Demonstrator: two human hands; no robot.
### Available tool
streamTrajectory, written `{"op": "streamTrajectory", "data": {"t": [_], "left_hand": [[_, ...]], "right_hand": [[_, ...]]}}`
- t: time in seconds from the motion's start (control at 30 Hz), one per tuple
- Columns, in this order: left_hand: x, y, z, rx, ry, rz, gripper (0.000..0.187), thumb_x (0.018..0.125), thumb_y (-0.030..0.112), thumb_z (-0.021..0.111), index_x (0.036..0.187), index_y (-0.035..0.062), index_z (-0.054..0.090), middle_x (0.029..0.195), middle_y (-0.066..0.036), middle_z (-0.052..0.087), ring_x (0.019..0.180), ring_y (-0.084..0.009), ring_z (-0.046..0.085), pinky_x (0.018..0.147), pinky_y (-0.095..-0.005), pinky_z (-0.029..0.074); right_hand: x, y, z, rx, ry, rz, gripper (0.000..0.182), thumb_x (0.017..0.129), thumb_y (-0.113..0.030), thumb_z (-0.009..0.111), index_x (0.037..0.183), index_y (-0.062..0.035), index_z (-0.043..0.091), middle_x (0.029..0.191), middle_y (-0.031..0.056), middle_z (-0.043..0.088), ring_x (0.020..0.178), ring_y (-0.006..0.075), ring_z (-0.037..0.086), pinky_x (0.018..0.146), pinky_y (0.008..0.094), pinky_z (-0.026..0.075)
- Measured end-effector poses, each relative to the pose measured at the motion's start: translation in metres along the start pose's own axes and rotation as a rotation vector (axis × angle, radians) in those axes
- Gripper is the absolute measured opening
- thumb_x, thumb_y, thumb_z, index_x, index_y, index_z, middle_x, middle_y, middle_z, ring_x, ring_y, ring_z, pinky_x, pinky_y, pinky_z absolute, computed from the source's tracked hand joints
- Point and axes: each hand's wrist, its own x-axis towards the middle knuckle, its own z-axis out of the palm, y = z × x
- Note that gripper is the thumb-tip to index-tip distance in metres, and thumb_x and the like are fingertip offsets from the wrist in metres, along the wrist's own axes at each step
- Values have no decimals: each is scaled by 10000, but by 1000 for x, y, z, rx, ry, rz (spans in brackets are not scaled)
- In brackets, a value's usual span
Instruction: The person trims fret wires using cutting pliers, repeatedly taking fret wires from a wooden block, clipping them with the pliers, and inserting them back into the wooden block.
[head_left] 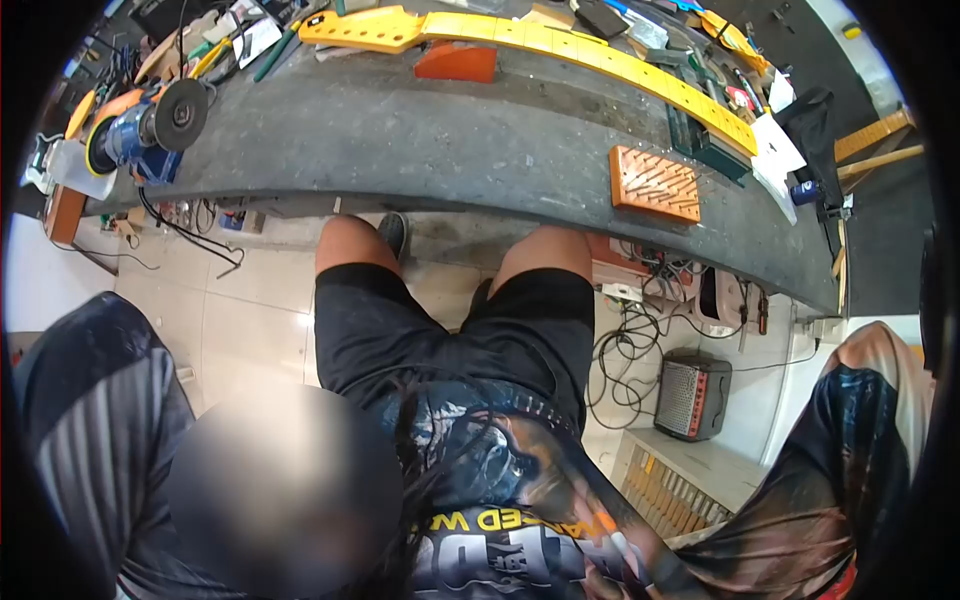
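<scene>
Neither of my hands shows; only my bent arms in printed sleeves appear, the left sleeve (100,400) at the left edge and the right sleeve (830,450) at the right. In front of me a yellow guitar neck (590,58) lies across the workbench (400,140), its headstock (362,30) to the left and frets not visible as raised wire. Close by its left part is an orange-red block (456,63). Under or beside the right end stands a dark green block (708,150). A wooden block with rows of thin pins (655,185) lies near the front edge.
A blue bench grinder (135,135) stands at the left end of the bench. Loose tools crowd the back. White paper (778,160) and a small blue can (805,192) lie at the right. Below are tangled cables (625,345) and a small amplifier (692,395).
</scene>
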Motion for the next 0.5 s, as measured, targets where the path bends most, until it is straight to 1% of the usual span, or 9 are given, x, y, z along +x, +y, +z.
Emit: {"op": "streamTrajectory", "data": {"t": [0.23, 0.37, 0.5], "left_hand": [[10, 10, 2, 11, -11, 68, 134, 1012, -40, 611, 1121, 5, 547, 950, -115, 635, 758, -226, 611, 730, -388, 543], [19, 25, 6, -17, 10, 158, 135, 1009, -42, 611, 1117, 4, 545, 950, -116, 634, 761, -228, 612, 737, -390, 544], [44, 48, 11, -52, 27, 304, 135, 1005, -45, 610, 1112, 3, 543, 949, -118, 633, 764, -229, 613, 744, -392, 546]], "right_hand": [[-4, -4, -45, -88, 108, 34, 365, 1185, -152, 464, 1476, 11, 611, 1316, 174, 634, 1134, 285, 615, 1011, 400, 484], [-8, -12, -67, -103, 200, 15, 383, 1186, -158, 470, 1498, 16, 610, 1355, 184, 644, 1171, 297, 633, 1044, 407, 500], [-3, -31, -65, -93, 282, -44, 403, 1186, -164, 476, 1519, 21, 608, 1395, 194, 655, 1208, 310, 652, 1078, 414, 516]]}}
